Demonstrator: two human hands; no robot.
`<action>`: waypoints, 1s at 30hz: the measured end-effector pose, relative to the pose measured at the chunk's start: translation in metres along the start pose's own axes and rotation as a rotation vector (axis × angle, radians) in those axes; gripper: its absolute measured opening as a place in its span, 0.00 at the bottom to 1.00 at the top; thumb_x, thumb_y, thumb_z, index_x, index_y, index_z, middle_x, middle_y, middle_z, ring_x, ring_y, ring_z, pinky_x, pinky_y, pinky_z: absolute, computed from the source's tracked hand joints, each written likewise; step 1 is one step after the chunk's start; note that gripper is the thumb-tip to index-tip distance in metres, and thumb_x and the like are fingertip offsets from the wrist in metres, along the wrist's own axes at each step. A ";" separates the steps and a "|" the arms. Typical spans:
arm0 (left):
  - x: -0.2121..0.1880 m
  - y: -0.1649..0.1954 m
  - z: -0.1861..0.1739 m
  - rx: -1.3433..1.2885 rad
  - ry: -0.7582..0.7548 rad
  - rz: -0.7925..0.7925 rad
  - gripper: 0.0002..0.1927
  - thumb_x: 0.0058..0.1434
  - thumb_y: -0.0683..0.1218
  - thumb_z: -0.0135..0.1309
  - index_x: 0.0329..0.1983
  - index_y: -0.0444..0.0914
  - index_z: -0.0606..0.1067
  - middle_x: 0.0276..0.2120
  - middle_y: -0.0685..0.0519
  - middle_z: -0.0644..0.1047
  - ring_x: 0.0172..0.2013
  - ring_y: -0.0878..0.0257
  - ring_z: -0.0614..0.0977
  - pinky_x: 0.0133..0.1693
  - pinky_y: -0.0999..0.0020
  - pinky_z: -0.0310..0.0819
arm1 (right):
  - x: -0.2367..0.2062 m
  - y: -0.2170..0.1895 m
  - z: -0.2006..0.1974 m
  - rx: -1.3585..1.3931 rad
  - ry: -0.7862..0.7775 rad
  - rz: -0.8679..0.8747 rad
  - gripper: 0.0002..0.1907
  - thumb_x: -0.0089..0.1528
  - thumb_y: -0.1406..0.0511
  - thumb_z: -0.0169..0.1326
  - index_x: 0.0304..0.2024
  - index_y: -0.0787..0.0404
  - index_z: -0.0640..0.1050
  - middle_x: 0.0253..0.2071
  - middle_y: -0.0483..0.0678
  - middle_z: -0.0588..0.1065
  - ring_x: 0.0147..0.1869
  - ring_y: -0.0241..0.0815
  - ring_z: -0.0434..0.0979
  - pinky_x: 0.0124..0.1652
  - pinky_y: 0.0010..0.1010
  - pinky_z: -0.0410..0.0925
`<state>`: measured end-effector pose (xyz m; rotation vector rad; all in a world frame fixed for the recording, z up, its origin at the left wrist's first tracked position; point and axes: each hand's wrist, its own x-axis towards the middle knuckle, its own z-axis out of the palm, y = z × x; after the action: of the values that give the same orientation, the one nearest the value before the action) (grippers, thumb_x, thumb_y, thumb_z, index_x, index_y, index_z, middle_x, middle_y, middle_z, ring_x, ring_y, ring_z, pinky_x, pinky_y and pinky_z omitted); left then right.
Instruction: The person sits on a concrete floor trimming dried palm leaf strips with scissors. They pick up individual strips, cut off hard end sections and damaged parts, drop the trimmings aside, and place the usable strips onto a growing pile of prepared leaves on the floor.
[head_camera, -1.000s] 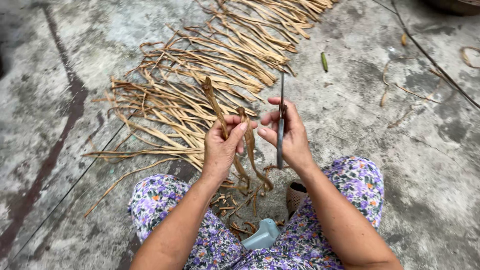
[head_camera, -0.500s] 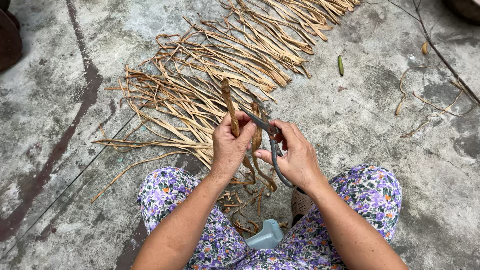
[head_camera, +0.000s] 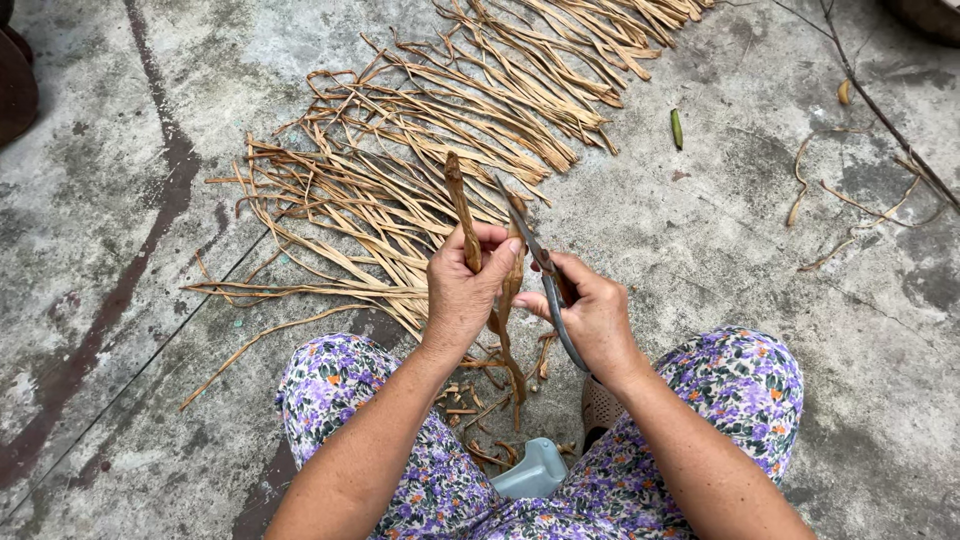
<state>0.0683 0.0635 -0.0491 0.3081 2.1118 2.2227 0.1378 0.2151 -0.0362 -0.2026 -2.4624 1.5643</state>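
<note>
While left hand (head_camera: 462, 290) grips stalk (head_camera: 462, 215), right hand (head_camera: 592, 312) clasps half-hidden scissors (head_camera: 545, 275)

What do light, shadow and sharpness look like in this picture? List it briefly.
Head view: soft, even daylight, no glare, no hard shadows on the concrete floor; left hand, right hand, dry stalk and scissors sharp; spread strips crisp; mild wide-angle stretch toward the corners.

Dried tan strips (head_camera: 420, 150) are spread in a fan across the stained concrete floor (head_camera: 720, 230). A small green pod (head_camera: 677, 128) lies apart at upper right, near thin twigs (head_camera: 880, 110). Floral-print trousers (head_camera: 740, 385) are seen below.
</note>
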 end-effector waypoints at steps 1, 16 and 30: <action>-0.001 -0.001 0.001 -0.008 -0.001 -0.009 0.06 0.64 0.42 0.62 0.42 0.37 0.78 0.24 0.60 0.75 0.22 0.77 0.72 0.22 0.80 0.66 | 0.000 0.003 0.001 0.039 -0.007 0.050 0.29 0.49 0.58 0.72 0.51 0.59 0.81 0.26 0.35 0.74 0.30 0.26 0.68 0.29 0.22 0.68; -0.011 -0.003 0.013 0.079 -0.147 -0.082 0.11 0.64 0.45 0.61 0.47 0.38 0.80 0.34 0.60 0.78 0.26 0.77 0.70 0.28 0.81 0.67 | 0.019 0.036 0.007 0.656 -0.009 0.053 0.20 0.61 0.70 0.63 0.55 0.58 0.74 0.40 0.42 0.80 0.43 0.30 0.78 0.42 0.21 0.73; -0.021 -0.017 0.029 0.607 -0.447 -0.217 0.15 0.66 0.47 0.49 0.55 0.40 0.70 0.33 0.54 0.84 0.33 0.63 0.88 0.36 0.68 0.85 | 0.017 0.022 -0.016 0.721 -0.057 -0.166 0.25 0.62 0.65 0.66 0.58 0.60 0.70 0.50 0.50 0.80 0.52 0.36 0.80 0.52 0.28 0.75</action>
<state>0.0925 0.0894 -0.0670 0.5131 2.3472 1.2118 0.1252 0.2423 -0.0482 0.1638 -1.7323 2.2573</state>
